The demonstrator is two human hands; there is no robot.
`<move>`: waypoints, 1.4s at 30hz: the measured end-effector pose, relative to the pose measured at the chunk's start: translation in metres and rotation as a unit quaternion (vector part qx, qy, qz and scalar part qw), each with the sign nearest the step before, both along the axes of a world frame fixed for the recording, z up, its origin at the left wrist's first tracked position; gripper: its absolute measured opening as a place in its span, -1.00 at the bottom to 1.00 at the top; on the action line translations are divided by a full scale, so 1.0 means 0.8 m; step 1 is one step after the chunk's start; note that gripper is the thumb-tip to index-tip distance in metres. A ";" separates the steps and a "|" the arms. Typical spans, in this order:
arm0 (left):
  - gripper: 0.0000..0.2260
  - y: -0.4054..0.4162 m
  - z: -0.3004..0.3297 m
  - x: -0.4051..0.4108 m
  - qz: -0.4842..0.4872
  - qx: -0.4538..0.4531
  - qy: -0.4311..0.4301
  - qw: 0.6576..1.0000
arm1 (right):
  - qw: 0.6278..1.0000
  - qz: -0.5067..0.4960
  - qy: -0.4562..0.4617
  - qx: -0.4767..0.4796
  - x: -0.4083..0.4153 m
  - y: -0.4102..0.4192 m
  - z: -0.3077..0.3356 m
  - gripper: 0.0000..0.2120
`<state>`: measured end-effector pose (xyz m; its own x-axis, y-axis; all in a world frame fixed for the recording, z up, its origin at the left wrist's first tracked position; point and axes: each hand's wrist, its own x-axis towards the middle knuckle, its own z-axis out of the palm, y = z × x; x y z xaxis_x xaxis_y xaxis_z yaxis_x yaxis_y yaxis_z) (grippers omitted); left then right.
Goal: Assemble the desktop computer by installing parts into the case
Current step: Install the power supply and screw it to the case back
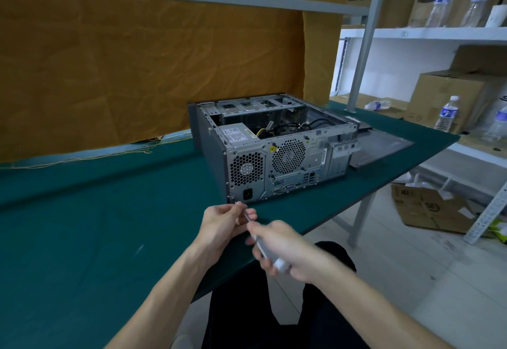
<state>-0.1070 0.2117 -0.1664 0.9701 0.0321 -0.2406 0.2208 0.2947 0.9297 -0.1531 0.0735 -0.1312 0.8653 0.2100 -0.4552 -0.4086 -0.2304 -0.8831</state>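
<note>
An open grey computer case (274,151) lies on its side on the green table (96,211), rear panel facing me, power supply (238,134) and cables visible inside. Just in front of the case's lower left corner, my right hand (285,250) grips a screwdriver (263,247) by its pale handle. My left hand (227,222) pinches the screwdriver's tip end between thumb and fingers. Whether a screw sits at the tip is too small to tell.
The case's side panel (384,145) lies flat on the table to the right of the case. White shelving (439,33) at right holds cardboard boxes and water bottles. More boxes sit on the floor below. An orange cloth (137,60) hangs behind the table.
</note>
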 end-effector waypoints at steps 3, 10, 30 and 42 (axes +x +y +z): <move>-0.78 -0.001 0.000 0.000 -0.005 -0.002 0.001 1.000 | 0.912 0.050 -0.206 -0.351 -0.013 0.010 -0.017 -0.75; -0.76 0.000 -0.002 0.000 0.002 0.018 -0.009 1.000 | 0.992 -0.031 0.060 0.105 0.001 -0.002 0.003 -0.67; -0.76 0.004 -0.002 -0.002 -0.013 0.020 -0.013 1.000 | 0.998 -0.031 0.017 0.044 0.005 0.017 -0.008 -0.67; -0.79 0.003 -0.004 -0.002 -0.010 0.013 -0.017 1.000 | 0.996 0.002 -0.040 -0.084 0.005 0.023 -0.011 -0.65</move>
<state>-0.1084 0.2142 -0.1700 0.9784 0.0176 -0.2059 0.1939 0.2663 0.9442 -0.1494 0.0916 -0.1404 0.8991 0.1405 -0.4146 -0.3380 -0.3791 -0.8614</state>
